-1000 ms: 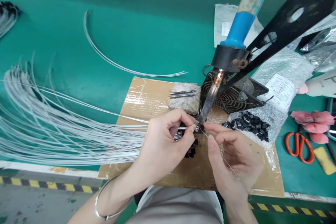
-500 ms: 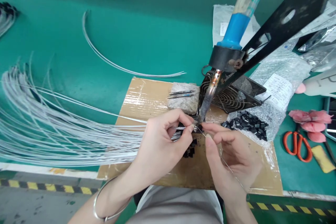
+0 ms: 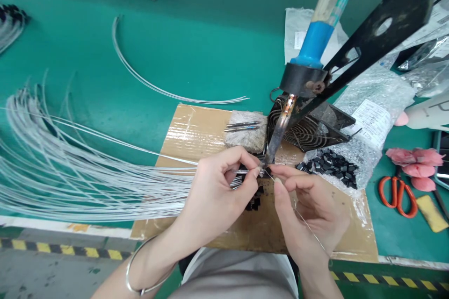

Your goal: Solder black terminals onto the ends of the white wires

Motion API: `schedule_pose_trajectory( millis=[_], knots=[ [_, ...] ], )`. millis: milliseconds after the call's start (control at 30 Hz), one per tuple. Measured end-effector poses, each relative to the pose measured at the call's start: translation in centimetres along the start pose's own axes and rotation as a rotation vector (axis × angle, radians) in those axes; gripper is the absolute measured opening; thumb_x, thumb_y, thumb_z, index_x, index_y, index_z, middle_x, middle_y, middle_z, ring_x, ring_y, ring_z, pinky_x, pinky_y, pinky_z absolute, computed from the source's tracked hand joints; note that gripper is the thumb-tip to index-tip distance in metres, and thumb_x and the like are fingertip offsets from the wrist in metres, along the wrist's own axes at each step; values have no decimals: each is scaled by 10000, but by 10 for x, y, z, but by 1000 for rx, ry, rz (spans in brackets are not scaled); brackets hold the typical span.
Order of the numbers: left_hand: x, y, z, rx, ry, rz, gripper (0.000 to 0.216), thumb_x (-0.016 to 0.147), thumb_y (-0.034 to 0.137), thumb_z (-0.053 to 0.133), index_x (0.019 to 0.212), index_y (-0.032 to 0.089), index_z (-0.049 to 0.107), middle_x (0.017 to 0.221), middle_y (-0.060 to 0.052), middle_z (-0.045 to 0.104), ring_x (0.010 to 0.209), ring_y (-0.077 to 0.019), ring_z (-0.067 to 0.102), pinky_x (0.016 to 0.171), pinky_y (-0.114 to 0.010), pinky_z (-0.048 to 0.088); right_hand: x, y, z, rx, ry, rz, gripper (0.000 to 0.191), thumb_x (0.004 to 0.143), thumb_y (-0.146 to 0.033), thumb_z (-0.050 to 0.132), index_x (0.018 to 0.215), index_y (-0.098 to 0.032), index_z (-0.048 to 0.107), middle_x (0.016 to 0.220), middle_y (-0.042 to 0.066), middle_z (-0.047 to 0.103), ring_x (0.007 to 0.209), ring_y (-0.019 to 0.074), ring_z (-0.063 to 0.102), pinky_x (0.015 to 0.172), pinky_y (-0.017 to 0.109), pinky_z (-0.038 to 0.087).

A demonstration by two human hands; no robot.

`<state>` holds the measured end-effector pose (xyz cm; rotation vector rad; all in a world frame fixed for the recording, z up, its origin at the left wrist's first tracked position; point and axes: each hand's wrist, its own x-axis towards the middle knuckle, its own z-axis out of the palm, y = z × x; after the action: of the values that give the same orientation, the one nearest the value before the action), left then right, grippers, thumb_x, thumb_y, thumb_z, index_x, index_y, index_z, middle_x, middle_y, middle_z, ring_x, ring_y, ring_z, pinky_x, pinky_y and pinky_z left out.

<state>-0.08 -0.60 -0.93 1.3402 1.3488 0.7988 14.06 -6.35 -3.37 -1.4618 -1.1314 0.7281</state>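
My left hand [image 3: 217,191] pinches the end of a thin white wire [image 3: 140,152] and holds it at the tip of a blue-handled soldering iron [image 3: 298,79] fixed in a black stand [image 3: 368,42]. My right hand [image 3: 308,210] pinches a thin strand of solder wire [image 3: 308,226] and feeds its end to the same tip. Both hands work over a taped cardboard sheet [image 3: 196,135]. A few small black parts [image 3: 254,203] lie between my hands.
A large fan of white wires [image 3: 70,168] spreads at the left. One curved wire [image 3: 147,81] lies on the green mat. A grey sponge block [image 3: 247,133], a small fan grille [image 3: 308,128], a pile of black parts [image 3: 329,166], orange scissors [image 3: 398,194] and plastic bags [image 3: 379,98] sit right.
Nothing has clearly moved; both hands stay pinched at the iron's tip, and only the view shifts a little.
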Motion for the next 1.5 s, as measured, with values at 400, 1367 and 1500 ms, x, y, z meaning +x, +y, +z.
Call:
schedule_pose_trajectory(
  millis=[400, 1367, 1500],
  knots=[
    [1, 0, -1, 7, 3, -10, 120, 834, 231, 627, 727, 191, 663, 773, -39, 755, 672, -164, 646, 539, -277, 381, -1, -1, 0, 34, -10, 21, 163, 964, -158, 714, 844, -242, 642, 1079, 22, 847, 967, 158, 814, 887, 292, 634],
    [-12, -14, -2, 39, -34, -67, 130, 857, 265, 638, 775, 188, 705, 742, -43, 743, 597, -147, 591, 522, -267, 362, -3, 8, -11, -64, -47, 137, 77, 1067, -270, 630, 1044, -251, 700, 906, -19, 799, 847, 136, 768, 792, 259, 586],
    [-24, -22, -6, 87, -45, -70, 146, 902, 280, 639, 817, 194, 722, 743, -33, 725, 597, -143, 574, 521, -270, 339, -3, 7, -10, -145, -239, 215, 240, 1083, -335, 590, 919, -233, 732, 810, -27, 724, 722, 114, 669, 664, 227, 516]
  ],
)
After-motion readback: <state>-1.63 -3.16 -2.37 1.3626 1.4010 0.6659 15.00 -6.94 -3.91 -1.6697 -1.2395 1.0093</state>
